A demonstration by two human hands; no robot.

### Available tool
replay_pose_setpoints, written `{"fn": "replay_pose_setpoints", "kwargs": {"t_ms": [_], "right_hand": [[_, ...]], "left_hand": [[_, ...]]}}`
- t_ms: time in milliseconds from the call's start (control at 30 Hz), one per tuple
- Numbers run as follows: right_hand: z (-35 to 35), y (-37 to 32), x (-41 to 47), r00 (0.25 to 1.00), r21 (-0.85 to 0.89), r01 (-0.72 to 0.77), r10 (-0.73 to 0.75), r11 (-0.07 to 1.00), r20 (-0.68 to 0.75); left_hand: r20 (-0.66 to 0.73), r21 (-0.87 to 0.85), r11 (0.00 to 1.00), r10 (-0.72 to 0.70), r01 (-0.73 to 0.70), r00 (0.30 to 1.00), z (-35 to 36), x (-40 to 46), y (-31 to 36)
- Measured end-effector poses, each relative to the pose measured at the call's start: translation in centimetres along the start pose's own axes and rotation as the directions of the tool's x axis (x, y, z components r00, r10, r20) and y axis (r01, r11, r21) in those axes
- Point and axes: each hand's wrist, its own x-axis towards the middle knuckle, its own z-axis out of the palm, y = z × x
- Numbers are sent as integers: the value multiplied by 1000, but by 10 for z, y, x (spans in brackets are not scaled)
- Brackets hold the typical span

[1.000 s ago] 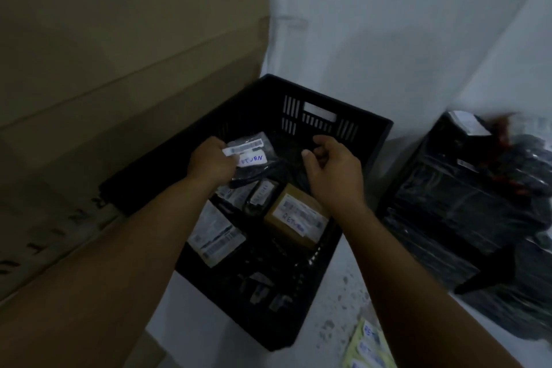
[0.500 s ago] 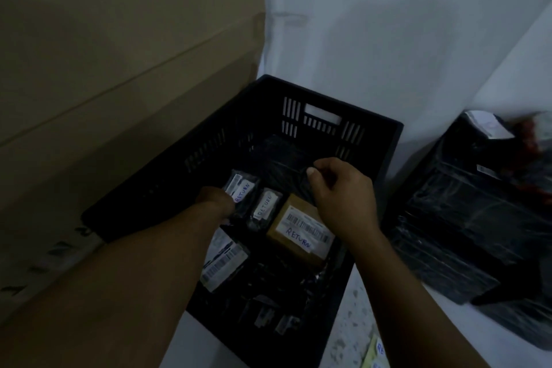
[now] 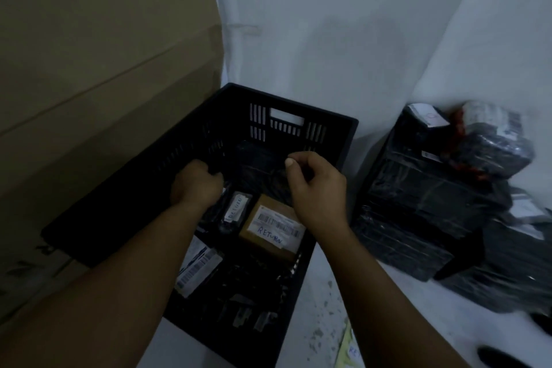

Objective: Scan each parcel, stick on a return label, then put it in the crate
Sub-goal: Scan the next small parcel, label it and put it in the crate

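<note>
While both hands (image 3: 257,185) hover curled, labelled parcels (image 3: 270,225) seemingly fill crate (image 3: 343,134).

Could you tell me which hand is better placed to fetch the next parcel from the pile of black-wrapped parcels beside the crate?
The right hand, probably. It hovers over the crate's right side, nearest the pile lying to the right. The left hand is deep at the crate's left, curled against a dark parcel.

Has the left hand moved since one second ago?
Yes. The left hand went down into the crate, judged against the brown box; the small parcel it held is hidden.
</note>
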Motion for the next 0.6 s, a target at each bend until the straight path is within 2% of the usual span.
{"fn": "replay_pose_setpoints", "kwargs": {"t_ms": [67, 200, 333, 467, 600], "right_hand": [[-12, 2, -9, 998, 6, 40, -40, 999, -56], [-50, 16, -32, 991, -3, 39, -39, 999, -129], [-99, 42, -59, 983, -47, -34, 25, 998, -180], [-150, 77, -89, 961, -118, -152, 118, 981, -252], [-199, 113, -117, 928, -204, -268, 195, 942, -319]], "left_hand": [[-39, -112, 985, 127, -130, 991, 3, -20, 24], [-13, -284, 901, 338, -327, 941, 12, -78, 69], [26, -310, 833, 490, -459, 872, 26, -142, 101], [0, -288, 757, 612, -586, 791, 59, -199, 124], [136, -276, 764, 632, -584, 763, 125, -233, 131]]}}
